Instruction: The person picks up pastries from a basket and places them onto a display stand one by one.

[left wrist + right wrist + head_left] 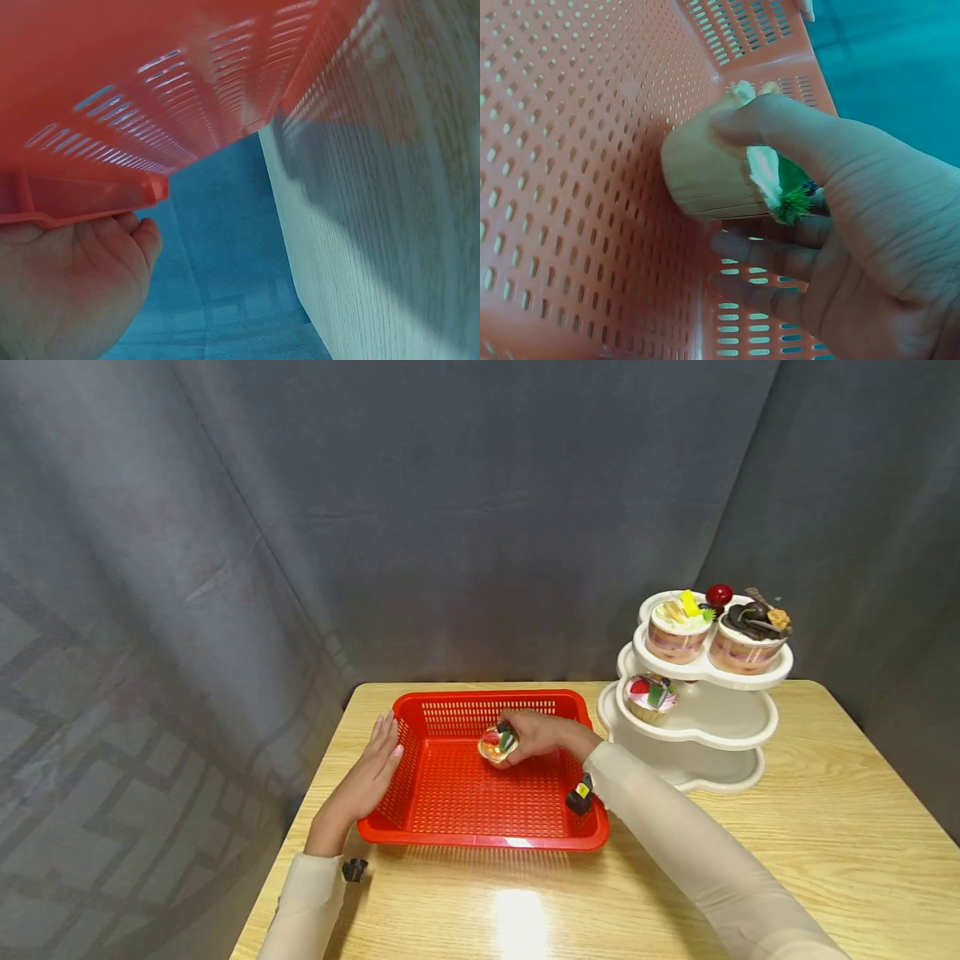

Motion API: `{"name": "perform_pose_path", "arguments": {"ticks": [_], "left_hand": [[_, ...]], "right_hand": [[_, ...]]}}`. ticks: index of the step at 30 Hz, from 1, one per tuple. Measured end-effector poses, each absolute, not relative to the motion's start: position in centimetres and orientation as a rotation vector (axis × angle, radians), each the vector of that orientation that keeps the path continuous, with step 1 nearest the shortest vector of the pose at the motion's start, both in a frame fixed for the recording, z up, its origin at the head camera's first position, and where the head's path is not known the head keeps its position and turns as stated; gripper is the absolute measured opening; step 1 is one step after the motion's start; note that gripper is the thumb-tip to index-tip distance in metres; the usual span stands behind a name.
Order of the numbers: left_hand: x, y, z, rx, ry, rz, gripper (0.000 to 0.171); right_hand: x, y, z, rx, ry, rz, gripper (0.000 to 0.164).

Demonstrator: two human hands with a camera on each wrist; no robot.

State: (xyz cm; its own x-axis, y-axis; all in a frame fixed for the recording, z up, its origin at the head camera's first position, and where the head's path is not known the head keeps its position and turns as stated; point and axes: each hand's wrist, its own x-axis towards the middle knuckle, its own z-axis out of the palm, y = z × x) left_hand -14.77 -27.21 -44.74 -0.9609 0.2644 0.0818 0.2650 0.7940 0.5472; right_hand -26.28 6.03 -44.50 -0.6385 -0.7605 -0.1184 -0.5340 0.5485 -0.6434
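A toy cupcake (492, 749) topped with red fruit and green pieces is in the red basket (480, 841), held by my right hand (531, 733). In the right wrist view my thumb lies along the pale cup of the cupcake (709, 161), close over the slotted basket floor, with the other fingers on its far side. My left hand (369, 777) lies along the basket's left side with straight fingers. The left wrist view shows that hand (82, 277) against the outside of the rim (97, 214).
Right of the basket stands a white tiered stand (720, 727). Its top tier carries a yellow-topped dessert cup (678, 631) and a chocolate-topped one (750, 639), with a cherry (718, 595) behind. A pink cupcake (650, 697) sits on the middle tier. A grey curtain (465, 527) hangs behind the wooden table (847, 802).
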Motion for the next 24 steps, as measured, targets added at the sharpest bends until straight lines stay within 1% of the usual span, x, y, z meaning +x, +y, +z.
{"name": "perform_pose_path", "arguments": {"ticks": [6, 12, 24], "left_hand": [[-14.79, -27.22, -44.75, -0.438, -2.973, -0.910, 0.061], [-14.79, -27.38, -44.76, -0.436, -2.977, -0.898, 0.061], [-14.69, -27.73, -44.65, -0.425, -2.980, -0.894, 0.061]], "right_hand": [[-26.51, 6.05, -44.65, -1.003, 2.382, -0.893, 0.070], [-26.49, 5.89, -44.66, -0.975, 2.380, -0.955, 0.064], [-26.33, 5.61, -43.78, -0.968, 2.346, -1.124, 0.062]]}}
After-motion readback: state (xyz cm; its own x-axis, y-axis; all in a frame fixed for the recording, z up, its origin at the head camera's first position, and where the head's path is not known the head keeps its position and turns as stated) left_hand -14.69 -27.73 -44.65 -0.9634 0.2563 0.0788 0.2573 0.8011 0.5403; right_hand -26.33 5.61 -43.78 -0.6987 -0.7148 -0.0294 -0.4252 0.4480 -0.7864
